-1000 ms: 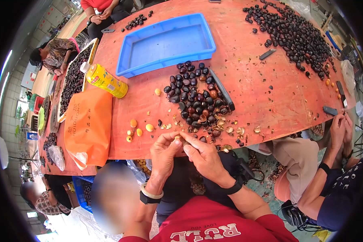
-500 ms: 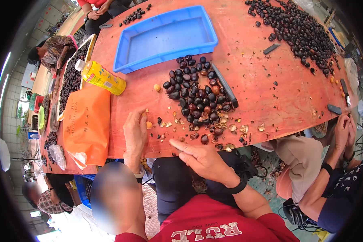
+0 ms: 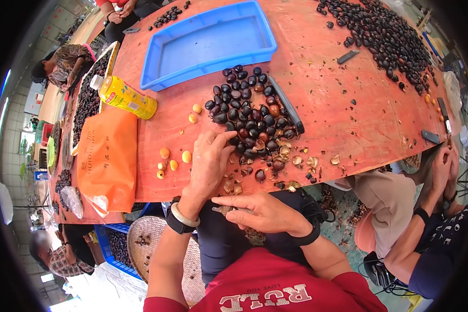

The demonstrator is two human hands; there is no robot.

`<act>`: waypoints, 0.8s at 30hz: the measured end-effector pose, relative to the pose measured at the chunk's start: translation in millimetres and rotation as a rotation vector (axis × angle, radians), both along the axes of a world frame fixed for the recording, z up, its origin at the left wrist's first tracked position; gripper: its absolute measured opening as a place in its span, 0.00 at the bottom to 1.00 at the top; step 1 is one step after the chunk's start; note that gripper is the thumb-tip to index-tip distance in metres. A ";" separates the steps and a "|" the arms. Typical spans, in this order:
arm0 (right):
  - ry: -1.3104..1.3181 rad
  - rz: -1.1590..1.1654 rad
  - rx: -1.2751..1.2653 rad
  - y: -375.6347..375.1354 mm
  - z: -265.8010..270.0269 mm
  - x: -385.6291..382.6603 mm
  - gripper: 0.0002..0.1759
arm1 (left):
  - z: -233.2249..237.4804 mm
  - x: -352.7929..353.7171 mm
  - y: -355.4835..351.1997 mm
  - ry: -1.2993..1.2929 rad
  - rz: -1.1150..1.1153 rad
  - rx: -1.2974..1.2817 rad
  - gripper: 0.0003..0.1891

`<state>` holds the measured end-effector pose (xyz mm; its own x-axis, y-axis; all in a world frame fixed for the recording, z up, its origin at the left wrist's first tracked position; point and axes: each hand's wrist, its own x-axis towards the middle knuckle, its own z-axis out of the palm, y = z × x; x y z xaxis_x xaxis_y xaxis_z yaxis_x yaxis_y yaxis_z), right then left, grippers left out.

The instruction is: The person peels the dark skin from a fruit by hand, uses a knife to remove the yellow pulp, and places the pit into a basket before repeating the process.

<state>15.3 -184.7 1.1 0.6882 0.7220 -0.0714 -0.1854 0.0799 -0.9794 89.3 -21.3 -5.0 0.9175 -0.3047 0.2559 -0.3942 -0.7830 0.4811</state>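
Note:
My left hand (image 3: 209,164) reaches over the table, fingers stretched out and fingertips right at the near left side of a heap of dark glossy nuts (image 3: 249,112). Below it, my right hand (image 3: 265,212) is held over my lap by the table edge. Its fingers close around a small greyish piece (image 3: 223,209) that I cannot make out, mostly hidden under the index finger. Several yellow kernels (image 3: 186,156) lie to the left of my left hand. Broken shells (image 3: 283,153) are scattered along the near side of the heap.
A blue tray (image 3: 151,78) stands beyond the nuts, with a dark grey bar (image 3: 287,106) beside the heap. To the left are a yellow bottle (image 3: 130,99) and an orange bag (image 3: 106,161). Another nut pile (image 3: 385,44) spreads at far right. A person (image 3: 437,218) sits on my right.
My left hand has moved from the near table area forward and right to the heap. My right hand has drawn back toward my lap. More yellow kernels show on the left.

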 end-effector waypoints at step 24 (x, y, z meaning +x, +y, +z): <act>0.434 -0.450 0.276 0.6 12.6 8.0 0.24 | 4.7 -52.3 10.2 0.966 0.236 -1.946 0.15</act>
<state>23.4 -184.1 13.6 0.8764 0.4036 -0.2627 -0.4467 0.4777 -0.7565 36.9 -11.1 -0.3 0.8877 -0.2011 -0.4143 0.3902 0.8062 0.4447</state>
